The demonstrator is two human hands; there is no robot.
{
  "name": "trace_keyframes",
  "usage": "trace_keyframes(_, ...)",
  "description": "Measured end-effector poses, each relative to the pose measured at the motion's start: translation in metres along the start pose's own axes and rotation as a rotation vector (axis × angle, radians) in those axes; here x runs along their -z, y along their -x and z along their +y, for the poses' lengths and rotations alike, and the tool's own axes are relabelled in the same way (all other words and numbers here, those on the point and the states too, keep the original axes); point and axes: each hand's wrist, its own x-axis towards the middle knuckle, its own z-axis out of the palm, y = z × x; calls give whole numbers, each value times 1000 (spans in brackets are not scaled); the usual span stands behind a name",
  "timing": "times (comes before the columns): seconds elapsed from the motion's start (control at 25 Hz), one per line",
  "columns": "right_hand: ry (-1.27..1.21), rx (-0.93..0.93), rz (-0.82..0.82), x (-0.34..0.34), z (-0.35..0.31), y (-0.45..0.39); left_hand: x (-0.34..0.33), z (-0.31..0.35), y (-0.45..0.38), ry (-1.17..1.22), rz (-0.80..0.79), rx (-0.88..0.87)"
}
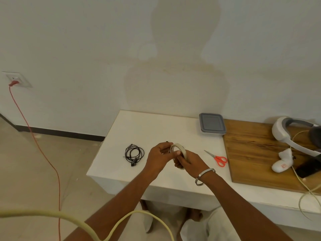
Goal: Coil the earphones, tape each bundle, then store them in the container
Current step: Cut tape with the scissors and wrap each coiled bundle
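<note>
Above the white table (pixel 156 124), both hands hold a tape roll (pixel 178 153): the right hand (pixel 189 162) grips its lower rim, the left hand (pixel 159 158) pinches its upper edge. Coiled black earphones (pixel 134 153) lie left of the hands. Scissors (pixel 218 158) lie to the right, and a lidded container (pixel 212 124) sits by the wall.
</note>
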Motion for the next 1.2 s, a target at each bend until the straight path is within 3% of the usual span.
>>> trace_keyframes(0.32,142,-20,-72,0,6,-1,4,-2,-3,271,-59,121)
trace_keyframes(0.48,-24,-79,-56,-5,-2,-3,4,-3,-5,192,-42,96)
trace_keyframes(1.2,109,27,-298,-3,34,9,10,-3,-10,215,7,24)
